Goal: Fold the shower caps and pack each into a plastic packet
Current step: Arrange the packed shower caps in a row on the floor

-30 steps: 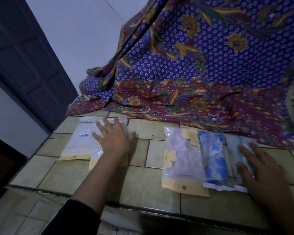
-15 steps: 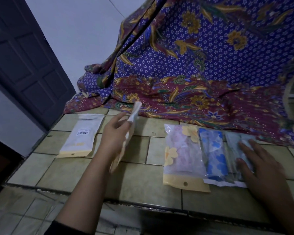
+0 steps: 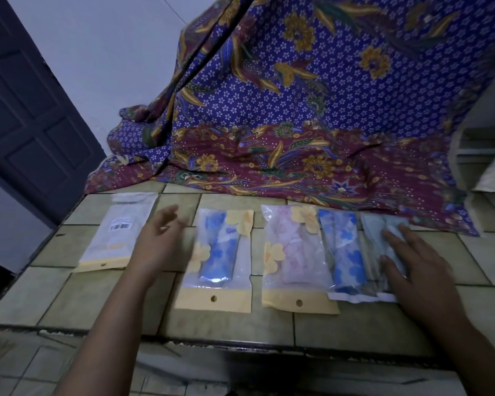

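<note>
Head view: saw a pink packet (image 3: 289, 252) on the desk (image 3: 355, 324), a blue packet (image 3: 217, 252) just left of it. Farther left, saw the left grip (image 3: 155, 247) loose and empty. Right of it, saw the right grip (image 3: 420, 275) flat on a grey packet (image 3: 375, 227).
</note>
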